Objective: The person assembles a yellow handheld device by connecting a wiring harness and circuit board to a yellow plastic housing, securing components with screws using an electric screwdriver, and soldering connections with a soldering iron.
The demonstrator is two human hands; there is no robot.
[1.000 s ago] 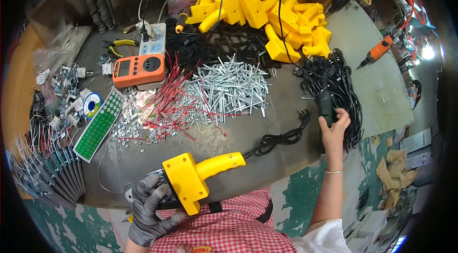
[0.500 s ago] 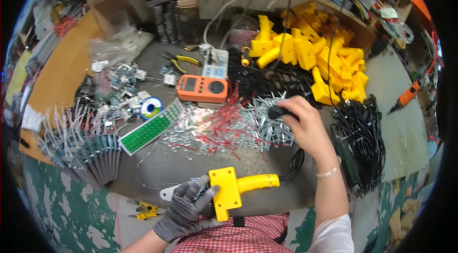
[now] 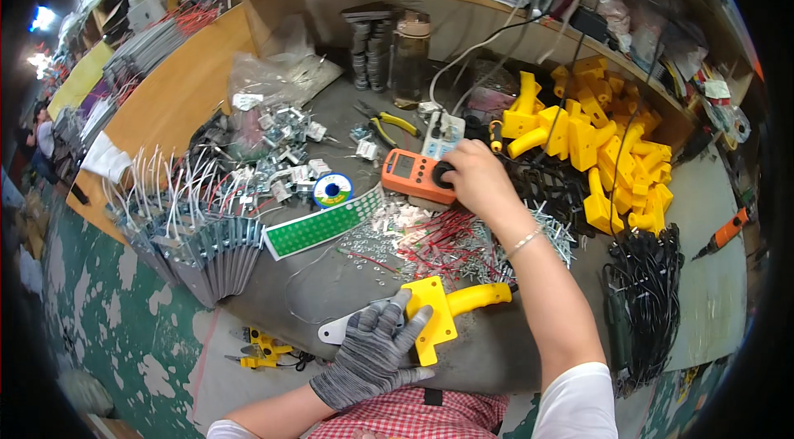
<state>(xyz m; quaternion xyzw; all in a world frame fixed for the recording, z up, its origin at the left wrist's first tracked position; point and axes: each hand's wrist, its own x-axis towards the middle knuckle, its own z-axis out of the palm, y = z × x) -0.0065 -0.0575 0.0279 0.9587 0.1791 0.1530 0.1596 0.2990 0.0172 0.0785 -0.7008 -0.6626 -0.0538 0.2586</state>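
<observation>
My left hand [image 3: 374,354], in a grey knit glove, grips a yellow plastic tool housing with a handle [image 3: 432,320] at the front of the bench. A pale metal plate [image 3: 335,331] with a hole sticks out beside the glove. Bare, my right hand [image 3: 482,180] reaches across to an orange meter [image 3: 411,177] with a small screen. Its fingers are closed on a black plug [image 3: 444,174] at the meter's round socket; whether the plug is fully in I cannot tell. My forearm hides most of the cord behind the handle.
Yellow housings [image 3: 608,137] are heaped at the back right, above bundled black cords [image 3: 649,298]. Red wires and metal pins lie mid-bench near a green sticker sheet [image 3: 322,225] and a solder spool [image 3: 332,190]. Pliers [image 3: 385,123] lie behind; wired metal plates [image 3: 194,232] stand left.
My right hand has carried the black plug leftward from above the metal pins to the orange meter. My left hand still holds the yellow housing. The whole view has shifted.
</observation>
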